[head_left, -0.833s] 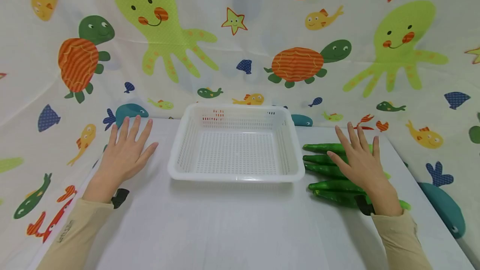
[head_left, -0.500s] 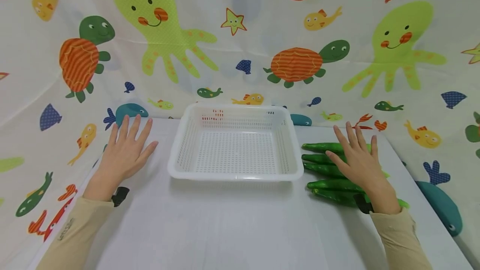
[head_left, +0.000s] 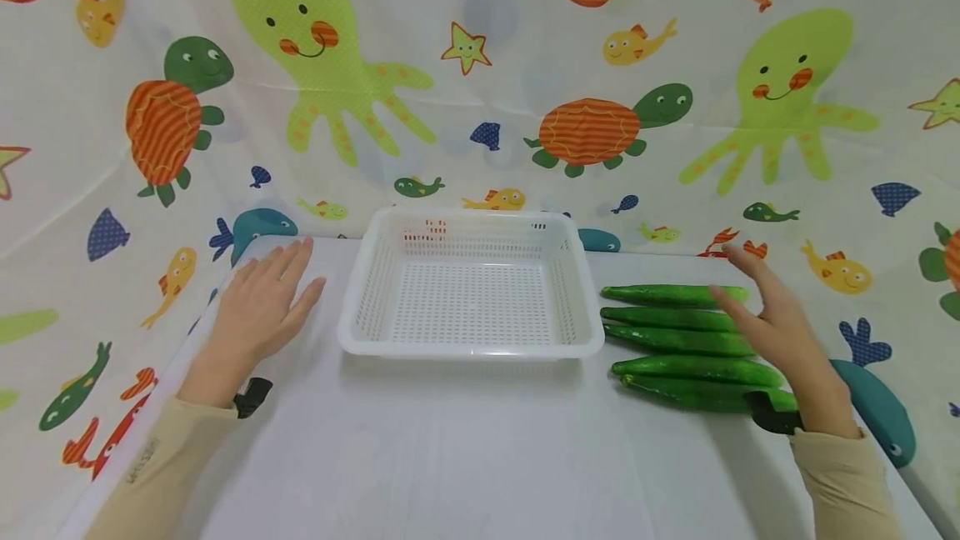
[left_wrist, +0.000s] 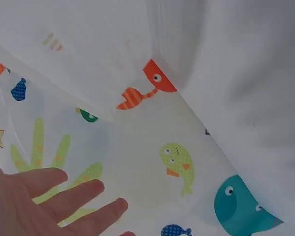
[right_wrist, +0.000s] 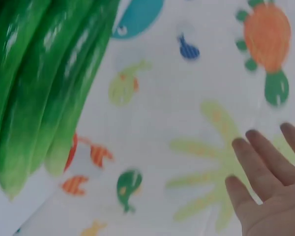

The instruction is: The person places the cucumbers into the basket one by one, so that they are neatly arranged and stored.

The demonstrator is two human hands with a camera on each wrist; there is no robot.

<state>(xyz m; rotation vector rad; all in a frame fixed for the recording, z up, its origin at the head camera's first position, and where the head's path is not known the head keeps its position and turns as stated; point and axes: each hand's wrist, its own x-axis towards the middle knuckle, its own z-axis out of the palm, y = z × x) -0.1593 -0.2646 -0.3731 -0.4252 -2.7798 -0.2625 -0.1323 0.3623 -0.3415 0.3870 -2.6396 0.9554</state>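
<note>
Several long green cucumbers (head_left: 675, 342) lie side by side at the right of the table, tips toward the basket. A white plastic basket (head_left: 472, 352) with perforated walls stands in the middle, with nothing in it. My right hand (head_left: 783, 327) hovers over the right ends of the cucumbers, thumb and fingers apart, holding nothing. In the right wrist view, the cucumbers (right_wrist: 44, 83) fill the upper left and the hand (right_wrist: 273, 191) is at lower right. My left hand (head_left: 258, 307) is left of the basket, fingers extended and holding nothing; the left wrist view shows its fingers (left_wrist: 83, 196) spread.
A white-covered table (head_left: 465, 457) bears everything. Behind it hangs a white curtain (head_left: 420, 15) printed with sea animals, which also runs down along both sides of the table. A dark band (head_left: 772, 415) is on the right wrist.
My right hand has moved right and turned on its side, uncovering more of the cucumbers. The left hand has shifted slightly, its fingers closer together. The head view has moved a little.
</note>
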